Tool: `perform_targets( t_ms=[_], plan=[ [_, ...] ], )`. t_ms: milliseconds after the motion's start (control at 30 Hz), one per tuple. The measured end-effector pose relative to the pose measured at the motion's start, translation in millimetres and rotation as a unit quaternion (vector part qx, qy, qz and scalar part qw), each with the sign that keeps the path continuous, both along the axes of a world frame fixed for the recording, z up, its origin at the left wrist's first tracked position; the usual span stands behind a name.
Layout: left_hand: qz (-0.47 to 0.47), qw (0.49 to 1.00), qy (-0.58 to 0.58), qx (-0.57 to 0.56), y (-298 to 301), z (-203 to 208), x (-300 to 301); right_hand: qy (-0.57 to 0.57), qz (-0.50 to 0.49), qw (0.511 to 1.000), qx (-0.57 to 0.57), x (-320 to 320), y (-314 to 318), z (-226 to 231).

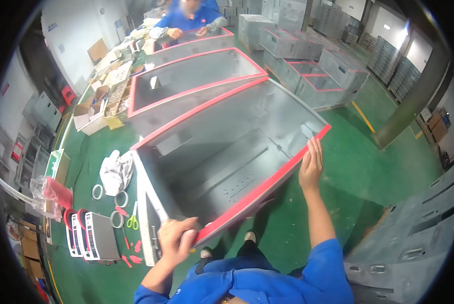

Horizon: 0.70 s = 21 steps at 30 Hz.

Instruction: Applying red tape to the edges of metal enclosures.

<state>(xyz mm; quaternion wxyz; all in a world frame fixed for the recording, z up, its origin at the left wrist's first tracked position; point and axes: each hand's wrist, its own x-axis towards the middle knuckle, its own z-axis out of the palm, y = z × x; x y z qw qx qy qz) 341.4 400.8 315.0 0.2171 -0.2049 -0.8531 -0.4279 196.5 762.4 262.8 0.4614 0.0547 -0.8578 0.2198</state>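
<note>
A large grey metal box lies open side up in front of me, slightly turned, with a red strip along its rim. My left hand is closed on its near left corner, the thumb lying across the edge. At the near right corner, my right hand holds the rim from outside, its fingers reaching up over the red strip. Slots and small holes show in the box's floor. Just beyond it stands a second red-rimmed metal box.
On the green surface at left lie a white cloth, tape rolls, green scissors and white-and-red devices. Cartons of small parts stand farther off. A co-worker handles another box. Metal boxes stand at right, near a pillar.
</note>
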Motion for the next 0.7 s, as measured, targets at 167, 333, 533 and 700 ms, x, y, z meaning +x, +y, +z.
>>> perform_targets(
  t_ms=[167,333,533,700],
  plan=[
    [-0.165,0.985,0.03,0.037,-25,1,-10,-0.02,0.069,0.997,0.04,96,-119,4],
    [-0.259,0.954,0.047,0.144,-50,-11,-13,-0.063,0.161,0.98,0.094,182,-229,12],
    [-0.311,0.94,0.079,0.112,-58,-18,-14,-0.044,0.16,0.981,0.1,209,-273,14],
    [-0.333,0.928,0.167,0.02,-60,-20,-14,-0.025,0.18,0.978,0.098,214,-278,16]
  ],
)
